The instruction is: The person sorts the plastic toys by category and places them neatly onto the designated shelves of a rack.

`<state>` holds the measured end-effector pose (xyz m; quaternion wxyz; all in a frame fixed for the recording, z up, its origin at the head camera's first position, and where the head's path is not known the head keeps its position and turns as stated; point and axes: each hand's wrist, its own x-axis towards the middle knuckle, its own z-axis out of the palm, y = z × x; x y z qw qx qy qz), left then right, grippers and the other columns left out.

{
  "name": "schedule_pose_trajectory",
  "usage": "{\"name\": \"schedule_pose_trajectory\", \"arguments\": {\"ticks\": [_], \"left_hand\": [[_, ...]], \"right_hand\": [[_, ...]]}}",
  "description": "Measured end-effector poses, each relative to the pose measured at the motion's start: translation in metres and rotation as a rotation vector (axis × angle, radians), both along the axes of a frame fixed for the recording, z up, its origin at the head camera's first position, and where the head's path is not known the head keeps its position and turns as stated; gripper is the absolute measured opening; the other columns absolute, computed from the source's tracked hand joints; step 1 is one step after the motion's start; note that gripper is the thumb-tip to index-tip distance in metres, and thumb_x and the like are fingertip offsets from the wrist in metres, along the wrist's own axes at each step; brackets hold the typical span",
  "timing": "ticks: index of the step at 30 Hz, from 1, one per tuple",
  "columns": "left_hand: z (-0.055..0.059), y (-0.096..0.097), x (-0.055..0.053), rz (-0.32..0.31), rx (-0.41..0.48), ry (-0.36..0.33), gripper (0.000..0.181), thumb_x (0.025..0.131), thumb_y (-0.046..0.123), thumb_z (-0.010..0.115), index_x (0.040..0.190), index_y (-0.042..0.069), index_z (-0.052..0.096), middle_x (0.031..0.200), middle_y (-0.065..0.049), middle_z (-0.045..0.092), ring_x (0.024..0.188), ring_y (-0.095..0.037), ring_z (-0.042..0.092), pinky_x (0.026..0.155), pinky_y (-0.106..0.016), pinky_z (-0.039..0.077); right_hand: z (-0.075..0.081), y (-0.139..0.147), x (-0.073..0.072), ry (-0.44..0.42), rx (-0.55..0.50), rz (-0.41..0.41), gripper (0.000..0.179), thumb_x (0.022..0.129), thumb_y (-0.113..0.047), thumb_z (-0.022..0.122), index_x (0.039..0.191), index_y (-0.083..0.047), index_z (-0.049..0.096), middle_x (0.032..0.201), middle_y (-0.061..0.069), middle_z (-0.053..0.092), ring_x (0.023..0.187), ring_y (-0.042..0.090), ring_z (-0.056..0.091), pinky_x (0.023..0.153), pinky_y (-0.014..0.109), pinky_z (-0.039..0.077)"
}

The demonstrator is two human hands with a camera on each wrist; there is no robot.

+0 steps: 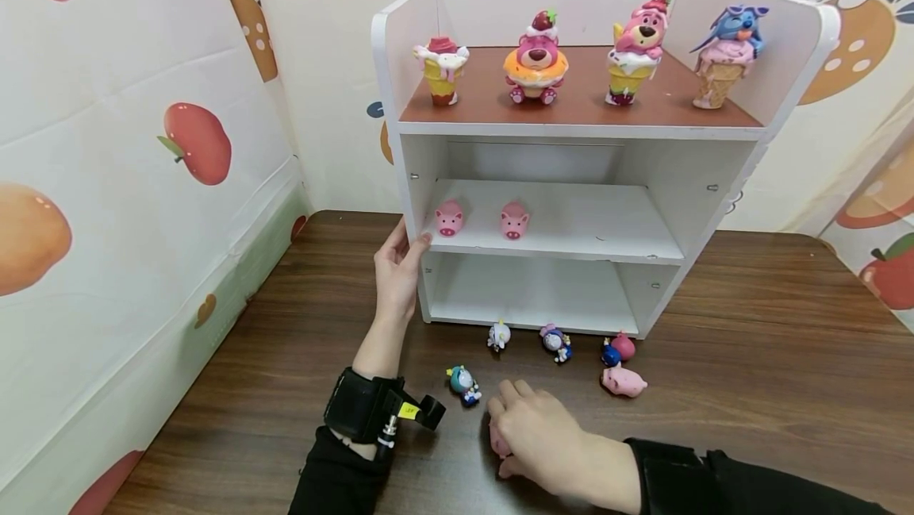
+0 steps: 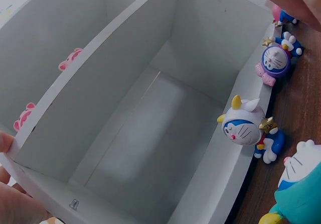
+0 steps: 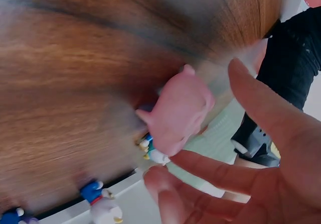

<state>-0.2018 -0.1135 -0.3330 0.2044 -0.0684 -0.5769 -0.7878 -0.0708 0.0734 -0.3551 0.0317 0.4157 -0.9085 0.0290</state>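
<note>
I see the right hand (image 1: pixel 539 436) spread wide over a smooth, pink, round-bodied pig figurine (image 3: pixel 180 111), thumb well apart from the fingers. The pig is low over the dark brown wood-grain table (image 1: pixel 271 388), in front of the shelving; I cannot tell whether it touches the wood, or whether a fingertip touches it. My left hand (image 1: pixel 400 273) grips the left side wall of the white three-tier shelf unit (image 1: pixel 578 132) — thumb at the front edge. Two small pink pig heads (image 1: pixel 514 220) sit on its middle shelf, and a teal-and-white cartoon figurine (image 1: pixel 464 385) lies on the table between the hands.
</note>
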Motion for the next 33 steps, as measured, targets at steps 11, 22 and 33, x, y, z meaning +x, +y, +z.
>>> {"name": "schedule_pose_trajectory", "arguments": {"ticks": [11,22,33], "left_hand": [[0.000,0.000,0.000,-0.002,0.014,0.005,0.048,0.084,-0.003,0.051,0.129,-0.008,0.038,0.131,-0.019,0.041,0.117,-0.024,0.041,0.093,-0.030,0.037],[-0.001,0.000,-0.001,-0.005,0.018,0.004,0.048,0.084,-0.003,0.052,0.130,-0.007,0.038,0.131,-0.019,0.041,0.117,-0.023,0.042,0.094,-0.030,0.037],[0.000,0.000,0.000,-0.008,0.014,0.007,0.047,0.084,-0.004,0.051,0.129,-0.008,0.038,0.131,-0.020,0.040,0.116,-0.025,0.042,0.094,-0.031,0.037]], "right_hand": [[-0.008,-0.015,0.009,0.253,0.153,-0.069,0.050,0.044,-0.044,0.081,0.069,-0.009,0.056,0.067,0.002,0.045,0.064,0.015,0.047,0.046,0.023,0.038],[-0.019,-0.019,0.009,0.384,0.109,-0.036,0.027,0.055,-0.022,0.077,0.066,-0.007,0.058,0.063,0.002,0.043,0.059,0.013,0.047,0.045,0.021,0.039],[-0.007,-0.010,-0.005,0.001,-0.022,-0.019,0.021,0.058,-0.012,0.075,0.066,-0.009,0.056,0.067,0.000,0.045,0.061,0.013,0.048,0.048,0.020,0.045]]}}
